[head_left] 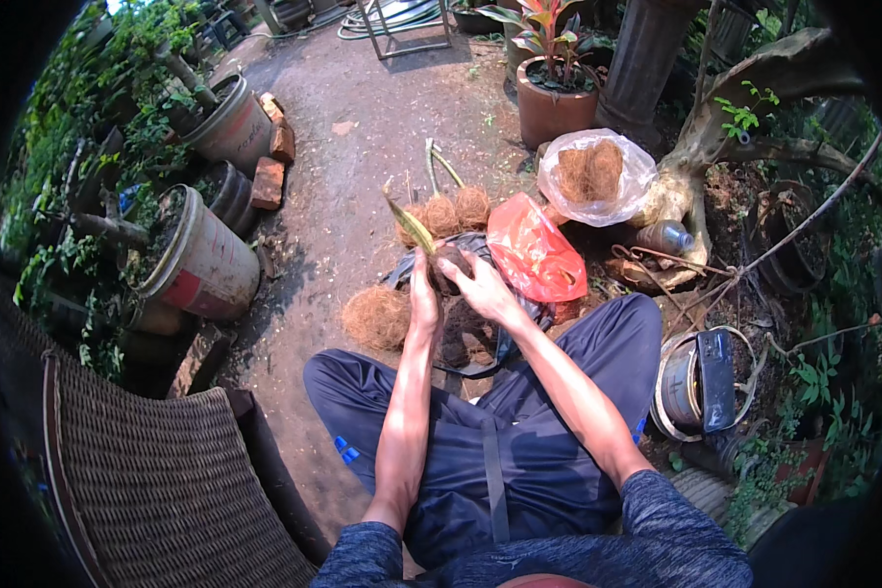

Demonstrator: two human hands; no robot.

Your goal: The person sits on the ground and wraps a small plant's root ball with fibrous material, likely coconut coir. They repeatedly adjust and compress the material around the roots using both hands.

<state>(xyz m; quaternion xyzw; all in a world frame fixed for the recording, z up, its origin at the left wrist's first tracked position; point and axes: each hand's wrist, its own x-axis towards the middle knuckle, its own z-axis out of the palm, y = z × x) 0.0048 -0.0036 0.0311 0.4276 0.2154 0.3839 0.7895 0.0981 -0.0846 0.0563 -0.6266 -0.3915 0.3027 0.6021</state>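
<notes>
Between my two hands is a dark ball of soil (pixel 448 266) with a yellow-edged green plant leaf (pixel 410 223) rising from it towards the upper left. My left hand (pixel 424 292) cups the ball's left side, and my right hand (pixel 481 285) presses on its right side. Beneath them lies a dark plastic bag (pixel 492 360) holding dark soil (pixel 464 331). A loose tuft of brown coconut fibre (pixel 377 317) rests on the ground left of the bag. Beyond my hands sit several fibre-wrapped root balls (pixel 441 214), some with green stems (pixel 432 169).
A red plastic bag (pixel 533 250) and a clear bag of coconut fibre (pixel 592 173) lie to the right. Plant buckets (pixel 202 253) and bricks (pixel 267 184) line the left. A woven chair (pixel 154 478) is at lower left; a phone (pixel 716 378) leans on a can (pixel 680 397) at right.
</notes>
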